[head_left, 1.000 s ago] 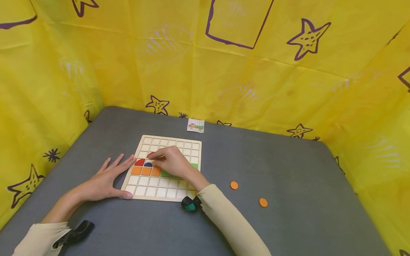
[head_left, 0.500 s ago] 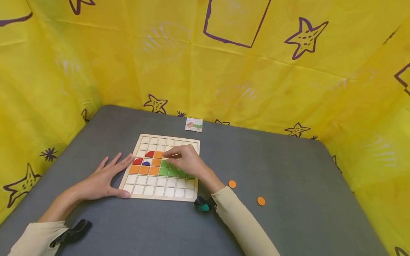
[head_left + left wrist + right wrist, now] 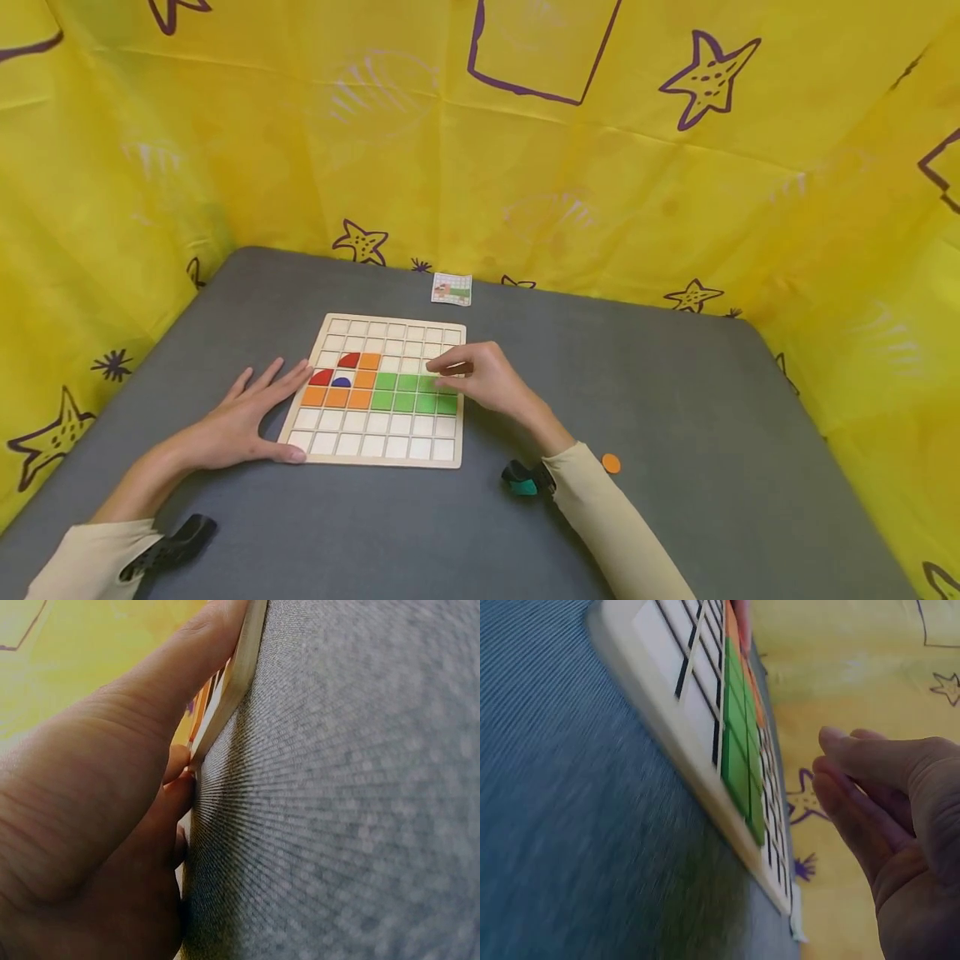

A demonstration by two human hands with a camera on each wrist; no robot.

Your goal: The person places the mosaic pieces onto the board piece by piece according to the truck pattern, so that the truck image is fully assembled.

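Observation:
A wooden grid board (image 3: 383,461) lies on the table, holding orange tiles (image 3: 359,399), green tiles (image 3: 404,402), two red quarter-round pieces (image 3: 349,360) and a blue half-round piece (image 3: 341,382). My left hand (image 3: 242,425) rests with spread fingers against the board's left side, its thumb at the near left corner. The left wrist view shows that thumb along the wooden edge. Over the board's right side hovers my right hand (image 3: 489,379), fingers loosely bent. In the right wrist view nothing shows between its thumb (image 3: 877,759) and fingers.
An orange disc (image 3: 611,463) lies on the grey table (image 3: 720,433) beside my right sleeve. A small picture card (image 3: 452,289) is at the table's far edge. Black wrist straps show at both cuffs. Yellow printed cloth (image 3: 555,167) stands around the table.
My right hand has moved right across the board, off the red and orange pieces, uncovering them and most green tiles. Its forearm now hides one orange disc. My left hand stays in place.

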